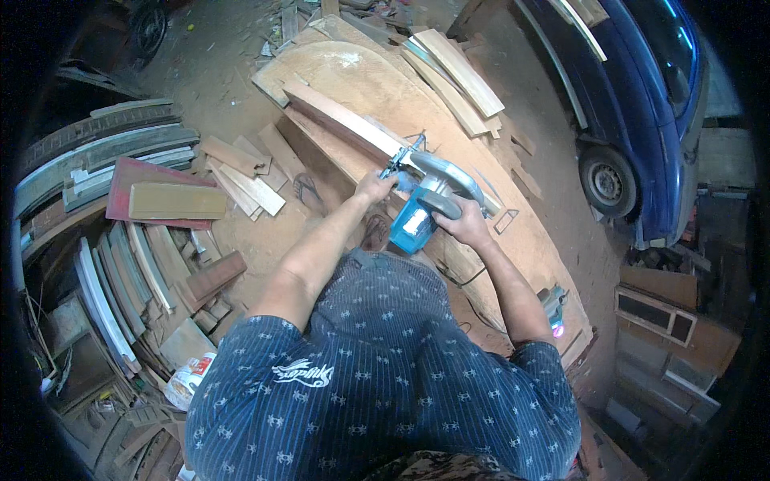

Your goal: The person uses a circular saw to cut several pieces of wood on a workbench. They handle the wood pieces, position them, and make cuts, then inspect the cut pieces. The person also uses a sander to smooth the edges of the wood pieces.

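A blue and grey circular saw sits on a long timber beam, which lies along a pale wooden worktop. My right hand is closed on the saw's rear handle. My left hand grips the front of the saw near its metal base, at the beam's edge; its fingertips are partly hidden. A bent metal piece lies on the worktop right of the saw, and a second power tool rests near the worktop's lower right.
Loose planks lie at the worktop's back right. Wood offcuts and stacked boards cover the left side. A blue vehicle stands on the right, with panels leaning below it. My sandalled feet show on the floor beside the worktop.
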### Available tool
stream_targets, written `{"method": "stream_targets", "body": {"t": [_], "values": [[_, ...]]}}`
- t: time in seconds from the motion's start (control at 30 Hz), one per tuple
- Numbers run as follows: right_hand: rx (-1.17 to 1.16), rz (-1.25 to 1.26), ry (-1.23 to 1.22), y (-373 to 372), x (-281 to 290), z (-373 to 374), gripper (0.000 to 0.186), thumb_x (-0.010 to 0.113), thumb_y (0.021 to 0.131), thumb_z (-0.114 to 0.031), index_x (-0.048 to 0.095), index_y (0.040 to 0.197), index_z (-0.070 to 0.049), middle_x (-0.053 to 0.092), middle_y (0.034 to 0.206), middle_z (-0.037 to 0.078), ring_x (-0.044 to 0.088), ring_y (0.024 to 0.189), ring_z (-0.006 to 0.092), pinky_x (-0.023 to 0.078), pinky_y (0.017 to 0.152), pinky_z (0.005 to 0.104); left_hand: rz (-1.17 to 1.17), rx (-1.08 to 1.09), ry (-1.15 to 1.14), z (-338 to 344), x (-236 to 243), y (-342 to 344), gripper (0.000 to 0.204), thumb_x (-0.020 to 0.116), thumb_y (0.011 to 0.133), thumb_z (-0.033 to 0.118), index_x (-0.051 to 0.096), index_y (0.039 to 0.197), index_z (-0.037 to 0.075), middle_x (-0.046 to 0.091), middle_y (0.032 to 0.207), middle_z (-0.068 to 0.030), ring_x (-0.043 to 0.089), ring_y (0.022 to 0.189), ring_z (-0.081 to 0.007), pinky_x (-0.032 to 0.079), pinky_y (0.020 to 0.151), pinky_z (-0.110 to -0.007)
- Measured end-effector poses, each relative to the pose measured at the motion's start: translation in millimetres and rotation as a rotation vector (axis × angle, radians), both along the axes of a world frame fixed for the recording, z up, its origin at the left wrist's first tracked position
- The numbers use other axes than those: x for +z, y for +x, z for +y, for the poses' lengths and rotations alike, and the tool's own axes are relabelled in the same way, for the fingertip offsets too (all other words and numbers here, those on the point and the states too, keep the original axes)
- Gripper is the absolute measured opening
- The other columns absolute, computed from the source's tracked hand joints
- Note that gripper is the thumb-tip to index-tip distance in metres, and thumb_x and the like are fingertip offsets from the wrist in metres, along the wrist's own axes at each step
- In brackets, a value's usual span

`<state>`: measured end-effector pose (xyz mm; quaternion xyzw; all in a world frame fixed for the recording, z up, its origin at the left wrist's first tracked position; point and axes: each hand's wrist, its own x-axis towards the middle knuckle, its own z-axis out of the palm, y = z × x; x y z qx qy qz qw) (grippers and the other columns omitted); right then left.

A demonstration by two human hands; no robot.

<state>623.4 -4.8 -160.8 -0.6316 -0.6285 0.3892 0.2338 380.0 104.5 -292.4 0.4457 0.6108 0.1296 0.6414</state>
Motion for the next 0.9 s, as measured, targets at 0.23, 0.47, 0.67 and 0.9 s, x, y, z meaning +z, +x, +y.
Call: {"method": "stream_targets", "body": {"t": [0.23,0.47,0.67,0.9], "values": [[0.017,-0.085,0.010,-4,6,2,0.039,0.080,0.078,-0.034,0.075,0.105,-0.006,0.074,0.098,0.021,0.072,0.093,0.0393,0.056,0.084,0.0467,-0.029,0.006,0.018,0,5,-6,0.042,0.072,0.089,0.044,0.071,0.094,0.002,0.070,0.079,-0.0060,0.064,0.059,-0.0141,0.053,0.055,-0.032],[-0.006,-0.145,-0.033,4,5,-6,0.039,0.080,0.078,-0.030,0.074,0.108,-0.005,0.074,0.098,0.020,0.071,0.093,0.0381,0.055,0.085,0.0463,-0.083,-0.037,-0.034,1,24,0,0.034,0.070,0.092,0.036,0.068,0.100,0.003,0.069,0.084,-0.0054,0.060,0.058,-0.0123,0.048,0.052,-0.030],[-0.015,-0.167,-0.025,5,1,-9,0.038,0.080,0.078,-0.026,0.074,0.108,-0.004,0.074,0.101,0.020,0.071,0.094,0.0368,0.055,0.086,0.0441,-0.036,-0.021,-0.008,-2,12,-2,0.039,0.070,0.091,0.042,0.071,0.091,0.004,0.066,0.073,-0.0043,0.062,0.058,-0.0137,0.050,0.055,-0.033],[-0.031,-0.191,-0.073,-2,10,-5,0.043,0.081,0.075,-0.029,0.074,0.112,-0.009,0.074,0.107,0.020,0.070,0.101,0.0391,0.054,0.090,0.0465,-0.062,-0.048,0.037,6,8,-7,0.034,0.073,0.089,0.037,0.072,0.091,0.004,0.070,0.076,-0.0048,0.064,0.061,-0.0136,0.053,0.061,-0.033]]}}
